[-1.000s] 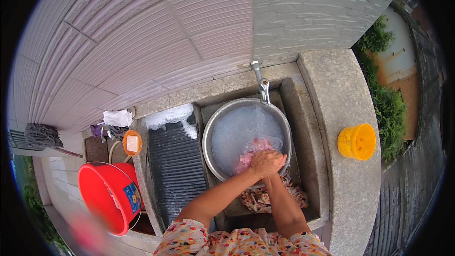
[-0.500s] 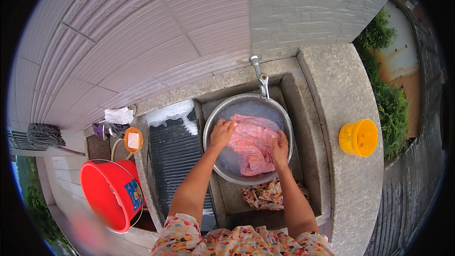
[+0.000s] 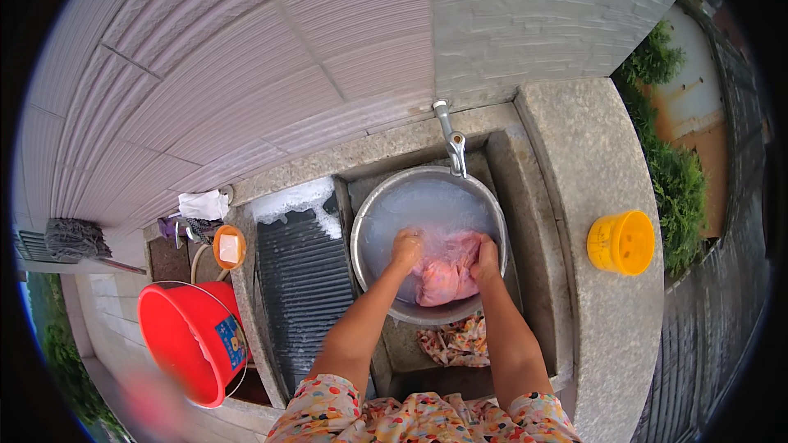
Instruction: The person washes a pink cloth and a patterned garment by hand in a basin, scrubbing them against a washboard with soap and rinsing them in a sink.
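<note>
Cloudy water half fills a round metal basin (image 3: 356,248) standing in a stone sink. A wet pink cloth (image 3: 446,277), its exact kind unclear, lies bunched in the near right part of the water. My left hand (image 3: 407,248) is closed on the cloth's left side, fingers partly under the water. On the other side my right hand (image 3: 487,258) grips the cloth by the basin's right wall. Below the basin, a colourful patterned cloth (image 3: 456,343) lies crumpled on the sink floor, partly behind my right forearm.
A metal tap (image 3: 455,143) reaches over the basin's far rim. Left of it is a ridged washboard (image 3: 308,279) with suds (image 3: 295,199). A red bucket (image 3: 176,344) and an orange bowl with soap (image 3: 229,248) stand further left. The right ledge holds a yellow tub (image 3: 620,243).
The pink cloth, spread across the basin before, is now gathered smaller and lower toward me. My left hand moved right and nearer, from resting open on it to gripping; the water is stirred up.
</note>
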`<action>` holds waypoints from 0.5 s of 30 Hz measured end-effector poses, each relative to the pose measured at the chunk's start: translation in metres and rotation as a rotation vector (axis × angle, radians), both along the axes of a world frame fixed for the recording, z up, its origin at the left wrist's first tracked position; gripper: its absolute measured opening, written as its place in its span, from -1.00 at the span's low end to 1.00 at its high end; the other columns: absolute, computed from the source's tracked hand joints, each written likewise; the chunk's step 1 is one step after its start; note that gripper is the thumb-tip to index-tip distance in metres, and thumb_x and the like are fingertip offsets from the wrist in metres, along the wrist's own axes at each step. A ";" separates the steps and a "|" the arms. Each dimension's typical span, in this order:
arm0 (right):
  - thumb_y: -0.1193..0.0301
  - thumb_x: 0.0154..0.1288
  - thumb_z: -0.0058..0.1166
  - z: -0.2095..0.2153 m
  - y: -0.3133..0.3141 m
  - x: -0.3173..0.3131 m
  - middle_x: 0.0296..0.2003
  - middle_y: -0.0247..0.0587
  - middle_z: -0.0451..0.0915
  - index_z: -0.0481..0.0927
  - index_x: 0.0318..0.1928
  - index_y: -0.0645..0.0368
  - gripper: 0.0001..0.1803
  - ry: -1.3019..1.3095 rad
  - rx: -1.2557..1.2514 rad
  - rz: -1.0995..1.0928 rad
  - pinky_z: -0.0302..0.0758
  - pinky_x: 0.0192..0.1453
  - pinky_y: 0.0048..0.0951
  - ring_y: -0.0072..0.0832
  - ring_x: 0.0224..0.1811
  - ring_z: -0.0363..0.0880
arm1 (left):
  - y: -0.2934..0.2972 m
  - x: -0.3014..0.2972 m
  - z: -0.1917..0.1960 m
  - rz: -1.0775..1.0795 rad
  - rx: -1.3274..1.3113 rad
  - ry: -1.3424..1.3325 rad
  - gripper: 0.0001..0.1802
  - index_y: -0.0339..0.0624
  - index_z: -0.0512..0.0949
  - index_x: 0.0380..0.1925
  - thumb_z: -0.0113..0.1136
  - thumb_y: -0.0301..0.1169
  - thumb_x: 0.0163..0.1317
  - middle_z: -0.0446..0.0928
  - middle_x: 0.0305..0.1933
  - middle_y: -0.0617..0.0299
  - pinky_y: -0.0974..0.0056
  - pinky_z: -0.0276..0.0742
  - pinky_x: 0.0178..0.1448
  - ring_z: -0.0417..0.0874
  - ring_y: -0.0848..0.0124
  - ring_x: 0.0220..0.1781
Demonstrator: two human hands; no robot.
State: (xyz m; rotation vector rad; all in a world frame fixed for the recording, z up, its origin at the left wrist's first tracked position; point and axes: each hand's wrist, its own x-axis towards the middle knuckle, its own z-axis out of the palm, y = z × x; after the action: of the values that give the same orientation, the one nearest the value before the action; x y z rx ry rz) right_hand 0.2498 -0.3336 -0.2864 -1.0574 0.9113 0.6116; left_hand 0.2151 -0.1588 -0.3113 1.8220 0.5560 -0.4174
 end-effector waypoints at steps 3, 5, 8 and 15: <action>0.06 0.18 -0.13 0.024 0.010 -0.008 -0.09 -0.13 0.52 0.45 -0.02 0.19 -0.49 -0.152 0.558 -0.270 0.41 0.03 -0.24 -0.27 -0.04 0.47 | -0.041 -0.009 0.070 -0.098 -0.299 -0.188 -0.82 -0.23 0.51 -0.49 0.13 -0.34 0.12 0.54 -0.49 0.15 0.29 0.40 -0.34 0.54 0.26 -0.43; 0.09 0.21 -0.16 0.042 0.012 -0.022 -0.09 -0.15 0.51 0.45 -0.02 0.17 -0.53 -0.228 0.807 -0.198 0.37 0.07 -0.28 -0.29 -0.06 0.47 | -0.076 -0.025 0.118 -0.302 -0.158 -0.400 -0.77 -0.22 0.46 -0.56 0.13 -0.29 0.13 0.49 -0.59 0.12 0.24 0.37 -0.44 0.51 0.22 -0.54; 0.15 0.27 -0.19 0.057 0.019 -0.051 -0.13 -0.19 0.51 0.45 -0.02 0.15 -0.59 -0.434 0.606 -0.303 0.38 0.05 -0.32 -0.32 -0.12 0.47 | -0.104 -0.029 0.150 -0.582 0.173 -0.737 -0.68 -0.19 0.41 -0.67 0.14 -0.23 0.12 0.44 -0.67 0.08 0.13 0.38 -0.50 0.50 0.10 -0.59; 0.27 0.25 -0.14 0.057 0.039 -0.058 -0.18 -0.15 0.54 0.48 -0.10 0.29 -0.64 -0.164 0.478 -0.120 0.51 -0.10 -0.37 -0.39 -0.18 0.53 | -0.031 0.035 0.079 -0.282 0.732 -0.510 -0.70 -0.10 0.51 -0.68 0.01 -0.20 0.12 0.53 -0.59 0.05 0.02 0.48 -0.40 0.58 0.08 -0.51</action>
State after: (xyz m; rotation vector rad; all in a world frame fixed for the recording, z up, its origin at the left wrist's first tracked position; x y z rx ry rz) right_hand 0.1915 -0.2944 -0.2290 -0.6076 0.6359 0.5944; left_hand 0.2503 -0.1900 -0.2326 2.6084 0.0818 0.1051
